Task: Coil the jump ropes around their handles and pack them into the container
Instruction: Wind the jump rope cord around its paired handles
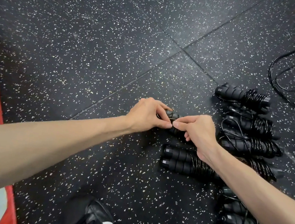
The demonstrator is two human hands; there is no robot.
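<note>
My left hand [147, 114] & right hand [195, 132] both pinch the jump rope [174, 115] handles, prob. tucking the cord end. Light, springy cord; grip foam handles, they're non-slip.

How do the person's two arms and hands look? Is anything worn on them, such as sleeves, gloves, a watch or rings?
Both forearms are bare as far as the picture shows them: no sleeves are in view. The left hand and the right hand wear no gloves, and neither wrist carries a watch or band. No ring shows on the visible fingers, though some of them are hidden.
</note>
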